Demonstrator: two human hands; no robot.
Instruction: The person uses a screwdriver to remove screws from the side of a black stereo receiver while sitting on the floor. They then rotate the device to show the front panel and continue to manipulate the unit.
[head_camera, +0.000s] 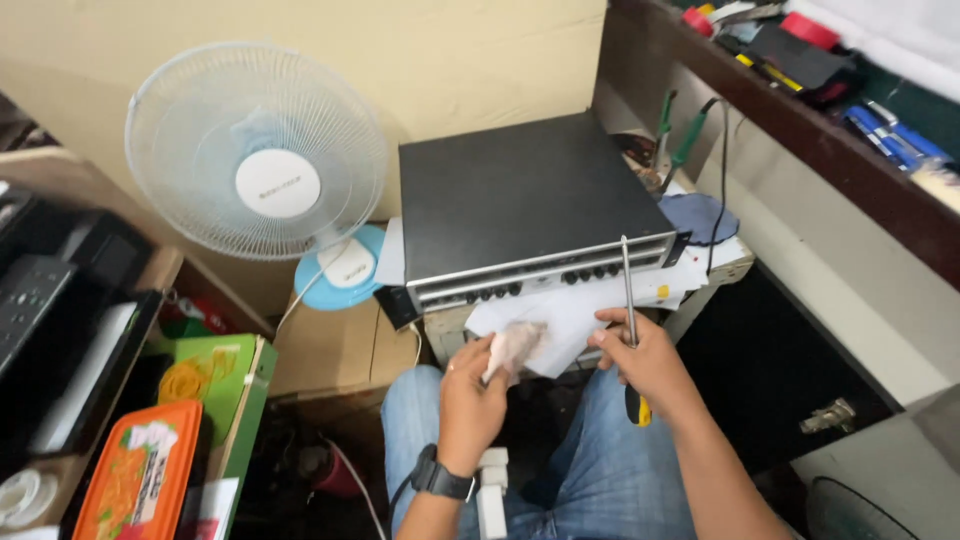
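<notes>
Black-topped metal audio unit (525, 195), flat and rectangular, silver front panel with a row of small dark knobs facing the person; rests on a small stand with white papers (565, 315) spread under its front edge.

Left hand (470, 395): raised above the lap, palm side turned inward, fingers curled closed around a small crumpled pale cloth (515, 345) that sticks up past the thumb; cloth tip lies just before the papers, below the unit's front panel; black wristwatch (442, 478) on the wrist.

Right hand (645, 362): forearm entering from lower right, fist closed around a screwdriver (628, 300); metal shaft points up and away, its tip reaching the unit's front top edge near the right-hand knobs; yellow and black handle end shows below the hand.

Blue jeans (600, 470) cover both knees beneath the hands; a white cable plug lies on the lap near the left wrist.

Surroundings: white table fan (258, 150) with light blue base, left of the unit against a beige wall; green box (215, 375) and orange-lidded container (135, 475) at lower left; dark wooden shelf (800, 125) at upper right carrying assorted tools; green-handled tools (685, 140) standing behind the unit's right corner; blue cloth (700, 215) beside it.
</notes>
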